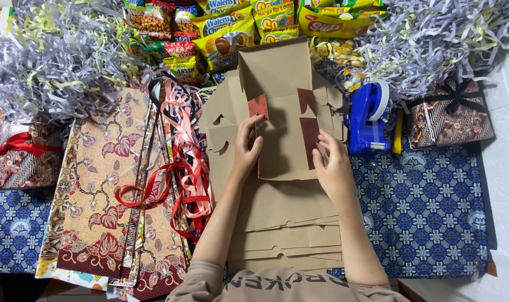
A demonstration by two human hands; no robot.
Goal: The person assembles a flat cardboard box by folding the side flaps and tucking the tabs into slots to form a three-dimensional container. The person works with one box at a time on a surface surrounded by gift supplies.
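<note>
We see left hand [246,146] gripping flat brown cardboard box blank [279,106] left edge | right hand [333,165] clamped on right edge | blue tape dispenser [368,117] just beside

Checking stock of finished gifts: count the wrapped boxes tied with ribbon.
2. One wrapped box with a red bow lies at the left edge, partly cut off. One wrapped box with a black bow sits at the right beside the blue tape dispenser. More may be hidden under the shredded paper.

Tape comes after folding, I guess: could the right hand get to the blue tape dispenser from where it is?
Probably yes. The right hand rests on the cardboard box, and the blue tape dispenser stands just beside it on the patterned cloth, with nothing between them.
</note>
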